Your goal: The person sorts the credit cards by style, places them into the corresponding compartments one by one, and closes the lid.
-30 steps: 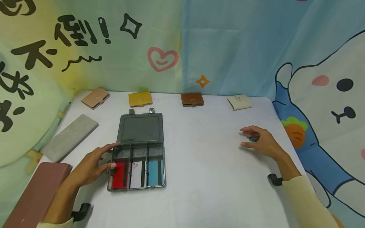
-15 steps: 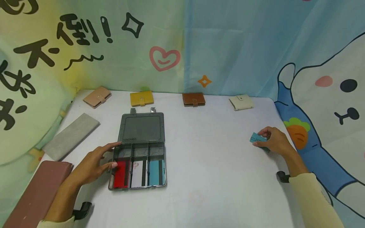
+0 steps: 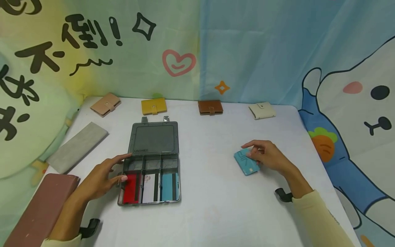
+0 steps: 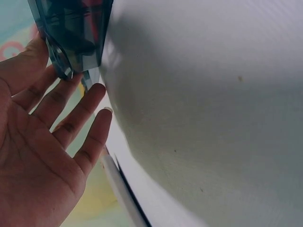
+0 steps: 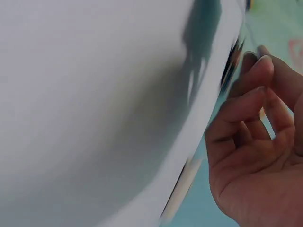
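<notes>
My right hand point(image 3: 268, 154) pinches a light blue card point(image 3: 246, 162) above the table, right of centre. Its fingertips are at the card's upper right part; a small gold chip shows at the lower edge. In the right wrist view the thumb and fingers point(image 5: 251, 80) come together at their tips. A dark, clear-lidded box point(image 3: 148, 180) stands open on the left, lid point(image 3: 154, 137) folded back. Red point(image 3: 131, 188), white point(image 3: 150, 188) and blue point(image 3: 168, 187) cards fill its front compartments; the back ones show no cards. My left hand point(image 3: 100, 180) rests at the box's left side, fingers straight.
Four-sided small wallets stand along the back: beige point(image 3: 106, 104), yellow point(image 3: 154, 106), brown point(image 3: 210, 107) and cream point(image 3: 262, 110). At the left lie a grey flat case point(image 3: 78, 147) and a long reddish-brown case point(image 3: 43, 209). A printed curtain hangs behind the table point(image 3: 210, 192).
My right hand reached right, then swung back left with the blue card, which now shows its chip. The left hand and the box stay in place.
</notes>
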The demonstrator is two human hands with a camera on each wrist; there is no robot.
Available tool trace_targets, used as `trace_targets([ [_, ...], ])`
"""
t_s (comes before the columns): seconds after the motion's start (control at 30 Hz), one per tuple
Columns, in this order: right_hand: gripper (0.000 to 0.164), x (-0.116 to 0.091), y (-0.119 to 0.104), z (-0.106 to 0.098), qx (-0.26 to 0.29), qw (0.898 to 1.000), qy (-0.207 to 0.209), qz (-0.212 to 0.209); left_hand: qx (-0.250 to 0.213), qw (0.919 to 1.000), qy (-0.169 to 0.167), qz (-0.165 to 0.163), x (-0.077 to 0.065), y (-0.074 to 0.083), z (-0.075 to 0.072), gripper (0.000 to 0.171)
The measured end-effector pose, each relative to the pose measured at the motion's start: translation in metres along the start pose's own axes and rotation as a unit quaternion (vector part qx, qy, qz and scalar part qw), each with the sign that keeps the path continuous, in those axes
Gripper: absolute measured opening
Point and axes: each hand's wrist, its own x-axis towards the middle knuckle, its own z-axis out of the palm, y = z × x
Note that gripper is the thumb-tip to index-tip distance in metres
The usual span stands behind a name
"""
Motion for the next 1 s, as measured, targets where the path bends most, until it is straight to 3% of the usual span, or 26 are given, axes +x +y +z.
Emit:
trace_targets([
  [0.2,0.026,0.016,-0.056,0.065,0.097,0.994,-0.03,-0.04,-0.002,0.9999,0.003,0.011,0.001,-0.001,0.0,0.078],
  [0.37,0.026,0.025,-0.099,0.117,0.144,0.986,-0.06,-0.063,-0.006,0.9999,0.005,0.012,0.0,0.0,-0.001,0.077],
  [0.47,0.026,0.03,-0.119,0.144,0.148,0.984,-0.071,-0.072,-0.008,0.9999,0.004,0.008,-0.001,0.0,-0.001,0.077],
  [0.6,0.025,0.032,-0.134,0.173,0.102,0.989,-0.066,-0.088,-0.008,0.9999,0.003,0.01,-0.002,0.0,0.0,0.078],
  [0.8,0.023,0.035,-0.142,0.187,0.029,0.992,-0.04,-0.115,-0.005,0.9998,0.008,0.016,-0.004,-0.001,0.001,0.078],
  [1.0,0.035,0.056,-0.136,0.175,0.041,0.998,0.019,-0.05,-0.008,0.9998,0.01,0.016,-0.004,-0.002,0.002,0.078],
])
